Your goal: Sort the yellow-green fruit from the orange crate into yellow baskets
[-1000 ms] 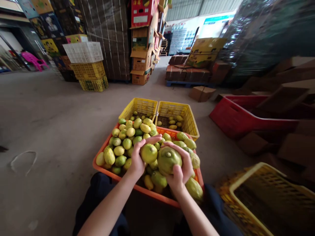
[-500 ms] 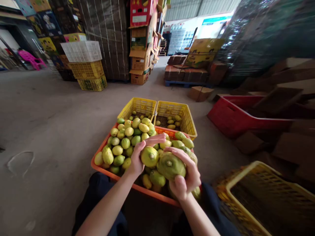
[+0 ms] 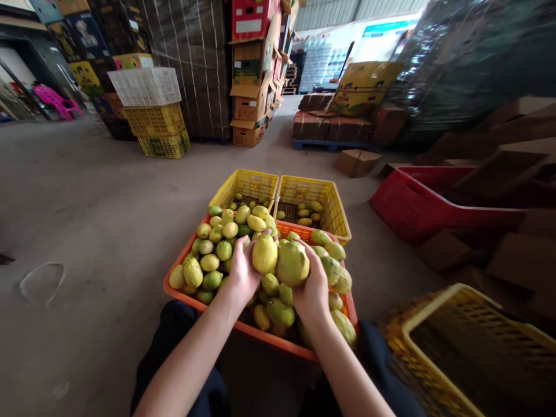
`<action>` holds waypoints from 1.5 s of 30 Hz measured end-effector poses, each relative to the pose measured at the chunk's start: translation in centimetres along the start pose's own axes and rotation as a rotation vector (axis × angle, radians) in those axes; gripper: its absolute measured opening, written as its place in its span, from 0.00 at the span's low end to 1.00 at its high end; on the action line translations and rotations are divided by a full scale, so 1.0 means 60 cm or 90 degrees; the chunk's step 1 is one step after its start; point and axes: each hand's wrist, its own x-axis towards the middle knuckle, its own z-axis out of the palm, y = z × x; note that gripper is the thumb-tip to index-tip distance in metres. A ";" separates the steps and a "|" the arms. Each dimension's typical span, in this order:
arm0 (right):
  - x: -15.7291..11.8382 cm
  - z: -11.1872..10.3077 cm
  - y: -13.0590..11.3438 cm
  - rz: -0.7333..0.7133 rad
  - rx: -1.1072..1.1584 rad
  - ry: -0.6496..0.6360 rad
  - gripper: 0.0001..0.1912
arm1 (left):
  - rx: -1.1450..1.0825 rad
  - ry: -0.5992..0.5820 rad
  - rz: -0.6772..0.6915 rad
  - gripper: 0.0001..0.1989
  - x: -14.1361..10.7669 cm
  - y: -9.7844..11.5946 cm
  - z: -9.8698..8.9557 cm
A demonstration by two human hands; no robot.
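The setting is a storage hall with a bare concrete floor [image 3: 108, 202] and stacked cartons [image 3: 249, 107] in the background; 12 o'clock is directly ahead of the wearer. An orange crate [image 3: 278, 343] heaped with fruit stands in front of the knees, two yellow crates [image 3: 339, 211] adjoin its 12 o'clock side, and a red crate [image 3: 403, 200] lies toward 2 o'clock. The left hand [image 3: 244, 272] cradles a yellow fruit [image 3: 264, 253] from its 9 o'clock side; the right hand [image 3: 316, 286] grasps a larger green fruit [image 3: 292, 263] from its 3 o'clock side. Both fruits are raised above the orange crate, side by side. For a sound hold, support each fruit from below with the palm, apply only light finger pressure, and leave the facing skin uncovered for viewing. Keep both fruits over the crate so that a slip ends on the heap. The rear faces of both fruits and several fingertips are hidden; whether the fruits touch cannot be confirmed. The heap conceals the crate bottom. Another yellow crate [image 3: 452, 296] at 4 o'clock is cut off by the frame, its interior too dark to read.
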 end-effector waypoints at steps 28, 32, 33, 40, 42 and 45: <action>-0.001 0.030 -0.030 0.225 0.213 0.119 0.10 | -0.132 0.120 0.004 0.06 -0.003 0.007 -0.004; -0.001 0.024 -0.046 0.223 0.245 0.124 0.06 | -0.198 0.114 -0.019 0.11 -0.011 0.017 -0.005; -0.001 0.023 -0.047 0.235 0.245 0.119 0.04 | -0.208 0.104 -0.038 0.12 -0.009 0.017 -0.008; 0.011 0.021 -0.025 0.315 0.155 0.078 0.07 | -0.201 0.076 -0.034 0.18 0.003 0.009 -0.020; 0.014 0.020 -0.018 0.303 0.145 0.092 0.04 | -0.184 0.088 -0.035 0.18 0.002 0.010 -0.016; 0.011 0.022 -0.014 0.271 0.147 0.061 0.04 | -0.160 0.108 -0.034 0.13 -0.001 0.013 -0.010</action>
